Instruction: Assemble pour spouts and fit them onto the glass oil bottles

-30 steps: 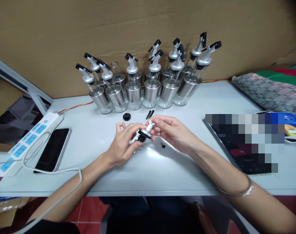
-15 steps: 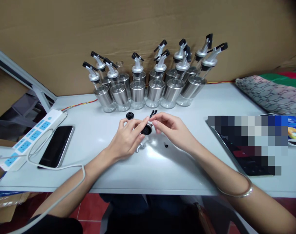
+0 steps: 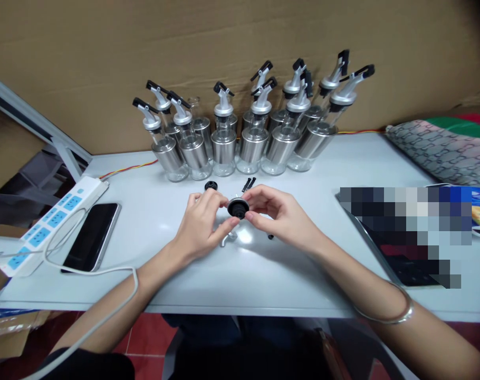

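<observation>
Between my two hands is a round stopper (image 3: 238, 208) with a silver rim and black ribbed underside, facing up toward me. Fingers and thumb of my left hand (image 3: 206, 219) pinch its left side. On its right side, the fingertips of my right hand (image 3: 275, 211) close on it too. Behind my hands lie thin black levers (image 3: 248, 184) and a black round plug (image 3: 210, 186). A silver spout piece (image 3: 227, 238) rests just below my left hand. A small black part (image 3: 270, 237) lies under my right hand.
Several glass bottles with steel sleeves and pourer tops (image 3: 224, 150) stand along the cardboard wall. At left are a power strip (image 3: 46, 229), a phone (image 3: 92, 237) and a white cable crossing my left forearm. A dark, partly pixelated device (image 3: 406, 264) lies right.
My right hand's fingertips have come onto the stopper's right side. The stopper is turned so that its black underside shows more fully, and my left fingers have drawn back from its top.
</observation>
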A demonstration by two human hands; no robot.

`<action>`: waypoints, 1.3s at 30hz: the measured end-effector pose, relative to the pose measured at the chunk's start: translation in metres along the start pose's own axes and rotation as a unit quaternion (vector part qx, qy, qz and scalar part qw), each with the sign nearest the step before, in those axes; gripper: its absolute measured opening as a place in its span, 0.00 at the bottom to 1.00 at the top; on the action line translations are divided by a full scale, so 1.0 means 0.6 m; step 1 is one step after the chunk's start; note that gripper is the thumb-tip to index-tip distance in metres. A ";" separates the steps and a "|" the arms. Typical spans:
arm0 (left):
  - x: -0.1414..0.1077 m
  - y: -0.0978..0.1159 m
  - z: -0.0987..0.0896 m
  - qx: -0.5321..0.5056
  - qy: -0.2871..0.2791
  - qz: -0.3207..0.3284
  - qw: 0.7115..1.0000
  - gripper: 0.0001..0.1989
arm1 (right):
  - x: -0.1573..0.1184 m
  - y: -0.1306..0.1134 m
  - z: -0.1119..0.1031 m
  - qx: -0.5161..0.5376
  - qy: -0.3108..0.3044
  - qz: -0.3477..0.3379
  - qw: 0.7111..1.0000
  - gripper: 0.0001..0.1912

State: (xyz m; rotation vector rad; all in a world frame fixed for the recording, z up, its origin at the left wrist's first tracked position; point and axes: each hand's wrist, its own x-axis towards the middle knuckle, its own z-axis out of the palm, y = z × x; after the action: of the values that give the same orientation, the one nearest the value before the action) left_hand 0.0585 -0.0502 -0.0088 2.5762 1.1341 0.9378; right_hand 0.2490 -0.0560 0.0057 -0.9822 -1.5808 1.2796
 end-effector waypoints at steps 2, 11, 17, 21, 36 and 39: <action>0.000 0.001 -0.001 -0.014 -0.023 -0.005 1.000 0.15 | 0.000 -0.001 0.001 -0.001 -0.002 -0.007 1.000 0.10; -0.001 0.004 -0.003 -0.018 -0.030 0.002 0.999 0.08 | -0.003 -0.002 0.004 -0.018 -0.013 -0.025 0.999 0.12; 0.002 0.007 -0.006 -0.020 -0.032 -0.001 0.999 0.08 | -0.005 0.001 0.006 -0.033 -0.025 -0.034 0.999 0.13; 0.001 0.006 -0.005 -0.009 -0.051 -0.013 0.999 0.09 | -0.005 0.001 0.006 -0.067 -0.030 -0.045 0.996 0.12; 0.001 0.008 0.000 -0.029 -0.041 -0.007 0.999 0.08 | -0.010 -0.001 0.009 -0.159 -0.059 -0.069 0.983 0.16; 0.001 0.007 0.001 -0.029 -0.036 0.001 0.999 0.08 | -0.010 -0.002 0.011 -0.148 -0.062 -0.065 0.985 0.15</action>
State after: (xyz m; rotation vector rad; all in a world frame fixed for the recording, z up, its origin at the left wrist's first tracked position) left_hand 0.0615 -0.0530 -0.0072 2.5442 1.0687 0.8586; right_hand 0.2448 -0.0641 0.0051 -0.9757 -1.9387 1.0517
